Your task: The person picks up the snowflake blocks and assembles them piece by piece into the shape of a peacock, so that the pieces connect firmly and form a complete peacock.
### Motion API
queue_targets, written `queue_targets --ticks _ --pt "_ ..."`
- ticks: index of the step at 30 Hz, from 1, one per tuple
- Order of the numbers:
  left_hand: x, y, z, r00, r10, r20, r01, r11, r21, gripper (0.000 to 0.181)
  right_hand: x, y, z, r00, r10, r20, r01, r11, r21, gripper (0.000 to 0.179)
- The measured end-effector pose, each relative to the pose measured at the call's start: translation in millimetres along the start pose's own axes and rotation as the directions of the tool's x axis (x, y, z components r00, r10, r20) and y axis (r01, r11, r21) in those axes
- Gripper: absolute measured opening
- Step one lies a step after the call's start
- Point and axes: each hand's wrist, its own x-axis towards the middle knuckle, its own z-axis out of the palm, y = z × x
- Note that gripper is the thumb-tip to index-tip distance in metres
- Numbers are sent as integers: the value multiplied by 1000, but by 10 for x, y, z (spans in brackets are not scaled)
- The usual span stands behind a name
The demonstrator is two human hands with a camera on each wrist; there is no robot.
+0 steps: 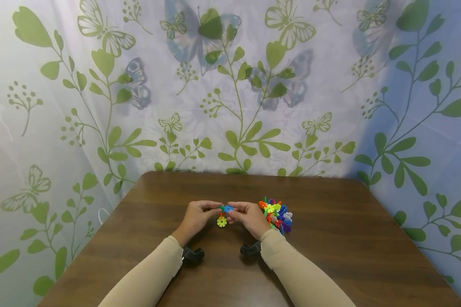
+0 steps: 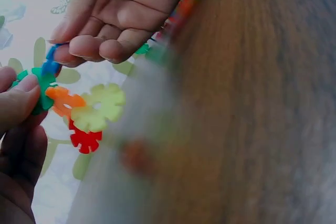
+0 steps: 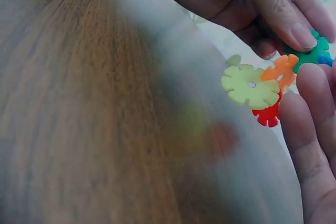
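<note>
Both hands meet over the table around a small chain of notched plastic snowflake discs. My left hand (image 1: 197, 217) pinches the green disc (image 2: 43, 90) between thumb and fingers. From the right, my right hand (image 1: 251, 216) pinches the blue disc (image 1: 228, 209), which touches the green one. Below the green disc hang an orange disc (image 2: 64, 101), a yellow disc (image 1: 222, 221) and a red disc (image 2: 85, 139), linked together. In the right wrist view the right fingers hide most of the blue disc.
A pile of mixed-colour snowflake discs (image 1: 278, 215) lies on the brown wooden table (image 1: 322, 256), just right of my right hand. Black wrist-worn devices (image 1: 194, 255) sit under both wrists. A leaf-and-butterfly patterned curtain (image 1: 223, 106) hangs behind the table.
</note>
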Motion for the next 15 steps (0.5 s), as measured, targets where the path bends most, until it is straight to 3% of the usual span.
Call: queue_targets --ticks 7,10,15 --pt "-39 74 -24 998 19 56 -18 1000 -9 15 -30 3 -16 1000 -6 30 6 1000 -15 39" --pt "-58 66 -7 999 19 41 -18 999 -44 15 -37 15 -9 998 -12 54 12 1000 12 38" --pt "-62 56 63 997 81 10 -80 994 -69 15 -70 -5 -11 999 -13 36 11 999 43 41"
